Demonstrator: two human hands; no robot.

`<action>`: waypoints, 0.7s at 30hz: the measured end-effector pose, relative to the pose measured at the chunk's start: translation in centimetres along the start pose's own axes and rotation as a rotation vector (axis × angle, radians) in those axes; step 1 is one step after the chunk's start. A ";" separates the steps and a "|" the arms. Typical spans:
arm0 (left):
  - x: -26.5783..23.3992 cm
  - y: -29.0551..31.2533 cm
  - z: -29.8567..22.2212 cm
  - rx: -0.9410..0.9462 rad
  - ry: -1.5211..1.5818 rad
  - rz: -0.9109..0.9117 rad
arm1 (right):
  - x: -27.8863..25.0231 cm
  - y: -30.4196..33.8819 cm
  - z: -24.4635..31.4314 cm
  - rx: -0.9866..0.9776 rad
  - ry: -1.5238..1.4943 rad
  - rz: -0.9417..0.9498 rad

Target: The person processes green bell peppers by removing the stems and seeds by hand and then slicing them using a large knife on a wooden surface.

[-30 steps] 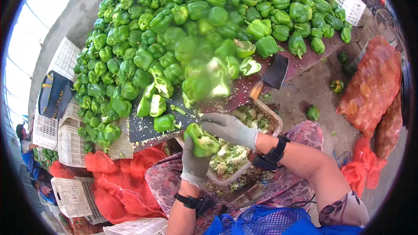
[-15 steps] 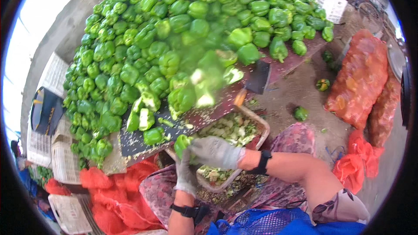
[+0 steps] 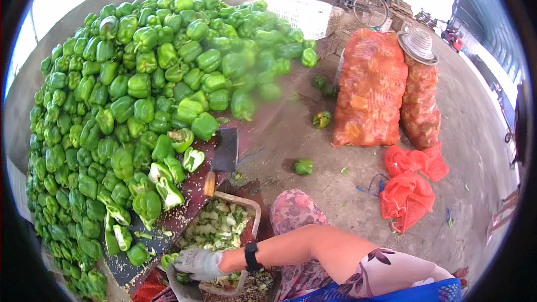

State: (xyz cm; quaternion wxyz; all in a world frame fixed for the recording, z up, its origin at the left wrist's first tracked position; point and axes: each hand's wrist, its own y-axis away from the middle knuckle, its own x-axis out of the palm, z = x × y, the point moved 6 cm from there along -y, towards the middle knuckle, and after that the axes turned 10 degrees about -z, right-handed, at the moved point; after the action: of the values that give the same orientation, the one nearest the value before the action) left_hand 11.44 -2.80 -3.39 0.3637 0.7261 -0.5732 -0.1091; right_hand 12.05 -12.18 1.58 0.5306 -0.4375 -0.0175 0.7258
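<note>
My right hand (image 3: pixel 197 263), in a grey work glove, is closed on a green bell pepper (image 3: pixel 168 259) at the bottom left. Below it, my left hand (image 3: pixel 177 287), gloved alike, grips the same pepper from underneath; most of its fingers are hidden. Just beyond the hands lies a dark board (image 3: pixel 120 271) scattered with seeds. Cut pepper pieces (image 3: pixel 169 193) and a whole pepper (image 3: pixel 137 254) rest on it. A cleaver (image 3: pixel 225 150) with a wooden handle lies flat farther along the board. Under my right hand stands a bin (image 3: pixel 256 212) holding pepper cores and scraps.
A large heap of green peppers (image 3: pixel 134 86) fills the left. Red net sacks (image 3: pixel 369 92), full, stand at the right, one topped by a hat (image 3: pixel 418 45). Empty red nets (image 3: pixel 411 196) and a loose pepper (image 3: pixel 304 166) lie on the floor. A white crate (image 3: pixel 296 14) and bicycle (image 3: pixel 369 8) are behind.
The view has swung right, so the heap and hands sit farther left and lower. My hands stay together on the pepper; my left forearm has left the picture.
</note>
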 end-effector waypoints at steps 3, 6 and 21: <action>-0.1 1.9 0.0 -0.081 0.064 -0.057 | 1.6 -0.1 -1.3 0.150 -0.012 0.154; 0.3 2.8 -0.1 -0.083 0.072 -0.055 | 2.8 -0.1 -1.9 0.198 -0.045 0.201; 1.4 2.5 -0.1 -0.006 0.010 -0.045 | 0.0 -1.0 -0.6 0.305 -0.258 0.216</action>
State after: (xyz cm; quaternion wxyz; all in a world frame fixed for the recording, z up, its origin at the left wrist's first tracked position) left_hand 10.07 -4.28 -1.31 0.3662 0.7382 -0.5547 -0.1155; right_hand 13.23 -12.03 1.75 0.5034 -0.2549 0.0717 0.8225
